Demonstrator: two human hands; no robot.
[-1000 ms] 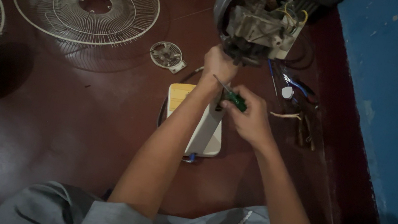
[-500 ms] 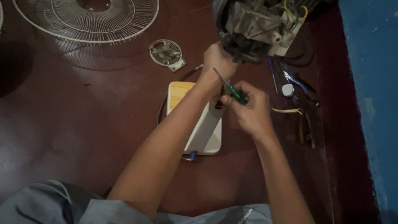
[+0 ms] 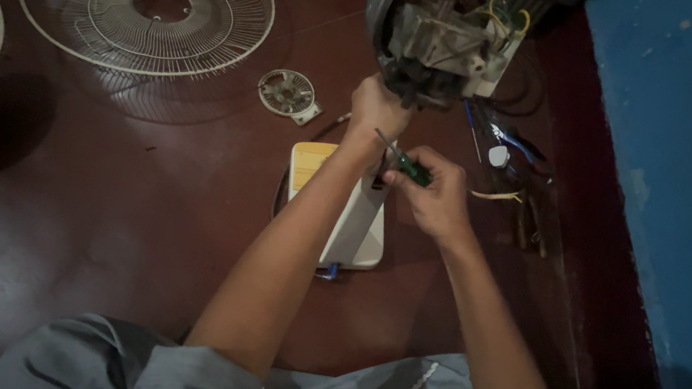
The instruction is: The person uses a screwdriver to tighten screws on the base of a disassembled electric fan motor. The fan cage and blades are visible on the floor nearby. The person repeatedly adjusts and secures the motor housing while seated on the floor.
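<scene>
Your left hand [image 3: 378, 109] is clamped on the underside of the fan motor housing [image 3: 445, 31] at top centre — wires exposed. Your right hand [image 3: 433, 189] is closed around a green-handled screwdriver [image 3: 403, 163], tip angled up toward the motor. Below them a white casing [image 3: 358, 227] lies on the dark red floor [image 3: 97, 217]; a wire fan guard [image 3: 145, 3] rests upper left.

Glossy dark floor [image 3: 97, 217], wire-metal fan guard [image 3: 145, 3], smooth plastic base [image 3: 360, 223].

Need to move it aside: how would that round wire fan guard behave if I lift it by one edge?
The fan guard is thin open wire, so probably light. It is wide and flat on the floor, so it may flex and sag when lifted by its rim.
</scene>
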